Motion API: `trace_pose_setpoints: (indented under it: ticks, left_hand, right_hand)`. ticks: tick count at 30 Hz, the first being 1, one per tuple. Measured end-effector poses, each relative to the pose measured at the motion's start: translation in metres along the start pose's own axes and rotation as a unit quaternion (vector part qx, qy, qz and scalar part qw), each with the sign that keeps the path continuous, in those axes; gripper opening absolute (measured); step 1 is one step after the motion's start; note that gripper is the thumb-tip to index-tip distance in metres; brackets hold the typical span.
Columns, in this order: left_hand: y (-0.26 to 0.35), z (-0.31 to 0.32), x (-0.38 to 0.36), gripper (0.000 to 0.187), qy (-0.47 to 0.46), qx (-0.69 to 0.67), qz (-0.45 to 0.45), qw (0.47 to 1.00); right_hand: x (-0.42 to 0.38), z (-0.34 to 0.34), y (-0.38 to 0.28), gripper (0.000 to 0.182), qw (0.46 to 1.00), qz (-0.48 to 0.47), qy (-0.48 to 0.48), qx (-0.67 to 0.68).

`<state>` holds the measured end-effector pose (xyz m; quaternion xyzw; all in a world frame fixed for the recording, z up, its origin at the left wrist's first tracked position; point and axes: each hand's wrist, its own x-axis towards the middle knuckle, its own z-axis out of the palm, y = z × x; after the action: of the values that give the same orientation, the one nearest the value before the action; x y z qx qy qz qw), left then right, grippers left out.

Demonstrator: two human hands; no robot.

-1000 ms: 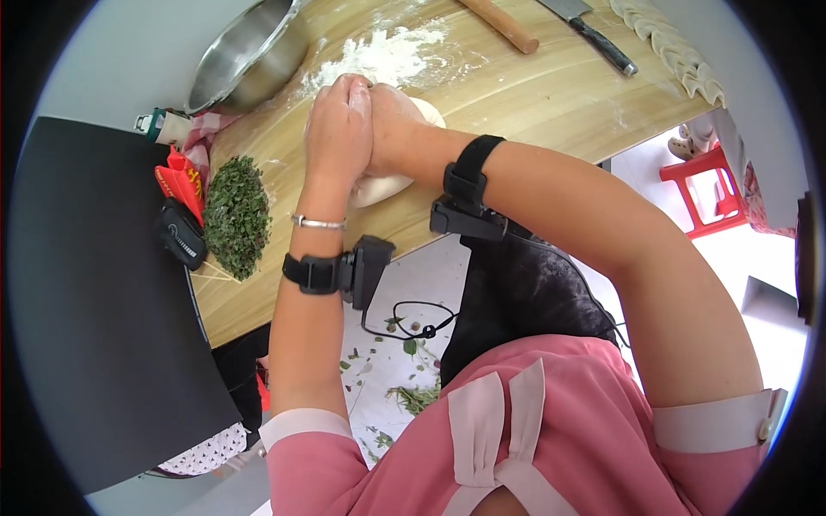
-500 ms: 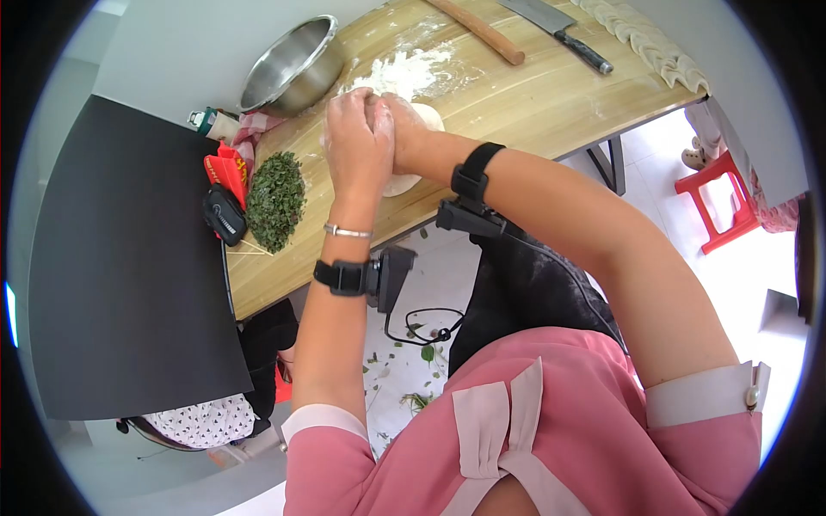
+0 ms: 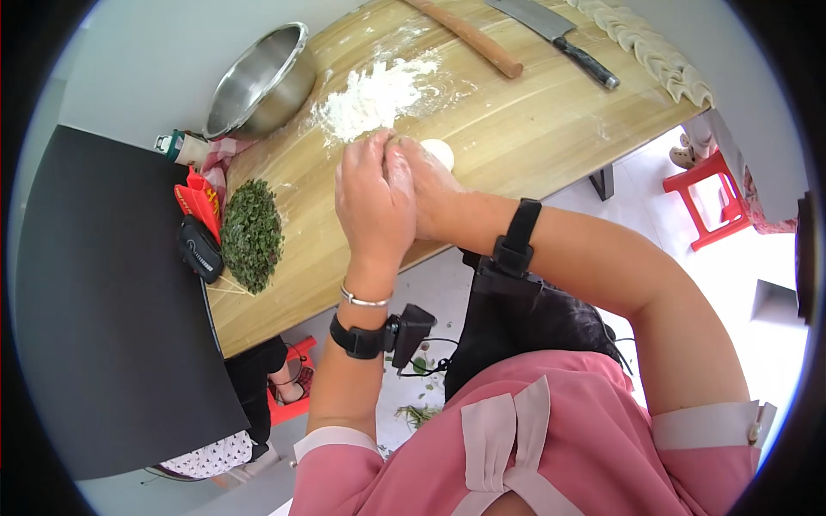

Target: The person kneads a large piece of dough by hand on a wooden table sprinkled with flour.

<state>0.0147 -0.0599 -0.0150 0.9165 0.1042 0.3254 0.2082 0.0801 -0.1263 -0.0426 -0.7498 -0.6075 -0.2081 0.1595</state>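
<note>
Both of my hands come together on a lump of white dough [image 3: 440, 155] near the table's front edge. A pale rounded end of the dough shows beyond my right hand [image 3: 433, 182]; the rest is covered by my hands. My left hand [image 3: 372, 191] lies against the right, its floury fingers closed over the top and held close together. The fingers of my right hand are partly hidden behind the left, and they also look closed on the dough. Just past my fingertips spreads a patch of loose white flour [image 3: 372, 99].
On the wooden table [image 3: 533, 129] are a steel bowl [image 3: 297, 86], chopped greens [image 3: 251, 236], a rolling pin [image 3: 469, 37], a cleaver [image 3: 588, 64] and a row of dumplings [image 3: 658, 56]. A red packet [image 3: 199, 202] and black case [image 3: 200, 249] edge the left. Another person's foot [image 3: 292, 391] shows below.
My hands have drawn closer to me and slightly right, away from the flour. Less of the dough shows around them. The whole view has also shifted a little.
</note>
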Motion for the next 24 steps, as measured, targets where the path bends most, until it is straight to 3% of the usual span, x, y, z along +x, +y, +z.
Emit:
trace_pose_setpoints:
  ticks: [1, 3, 10, 12, 13, 15, 16, 18, 19, 21, 22, 24]
  left_hand:
    - [-0.010, 0.002, 0.008, 0.027, -0.001, 0.000, -0.002, 1.000]
    - [-0.029, 0.004, 0.025, 0.028, -0.029, -0.025, -0.039, 0.998]
    - [-0.071, 0.017, 0.060, 0.036, -0.042, -0.029, -0.077, 0.996]
    - [-0.076, 0.019, 0.060, 0.037, 0.010, -0.082, -0.063, 0.995]
    - [-0.080, 0.017, 0.055, 0.037, 0.015, -0.079, -0.061, 0.995]
    - [-0.091, 0.010, 0.046, 0.047, -0.001, -0.092, -0.141, 0.986]
    - [-0.100, 0.006, 0.042, 0.047, 0.004, -0.087, -0.133, 0.987]
    - [-0.113, -0.005, 0.018, 0.055, -0.041, -0.215, -0.298, 0.929]
    - [-0.100, -0.013, 0.015, 0.055, -0.039, -0.216, -0.298, 0.929]
    - [-0.076, -0.025, 0.010, 0.056, -0.042, -0.306, -0.408, 0.859]
    - [-0.087, -0.022, 0.007, 0.056, -0.040, -0.312, -0.401, 0.860]
    - [-0.112, -0.012, 0.016, 0.056, -0.069, -0.212, -0.306, 0.926]
  right_hand:
    - [0.008, 0.002, 0.004, 0.032, 1.000, 0.000, -0.002, 0.002]
    - [0.027, 0.007, 0.014, 0.029, 0.986, 0.060, -0.018, 0.156]
    - [0.066, 0.027, 0.033, 0.025, 0.979, 0.134, -0.007, 0.150]
    - [0.076, 0.030, 0.036, 0.027, 0.965, 0.168, -0.127, 0.157]
    - [0.079, 0.029, 0.039, 0.027, 0.966, 0.164, -0.122, 0.156]
    - [0.083, 0.023, 0.043, 0.030, 0.938, 0.229, -0.091, 0.243]
    - [0.082, 0.016, 0.049, 0.030, 0.940, 0.225, -0.080, 0.243]
    - [0.058, 0.008, 0.060, 0.045, 0.940, 0.218, -0.053, 0.258]
    - [0.046, 0.004, 0.062, 0.045, 0.941, 0.216, -0.053, 0.257]
    - [0.021, -0.005, 0.062, 0.050, 0.961, 0.175, -0.086, 0.198]
    - [0.008, -0.005, 0.057, 0.051, 0.960, 0.161, -0.076, 0.217]
    - [-0.014, -0.002, 0.028, 0.053, 0.954, 0.168, -0.053, 0.242]
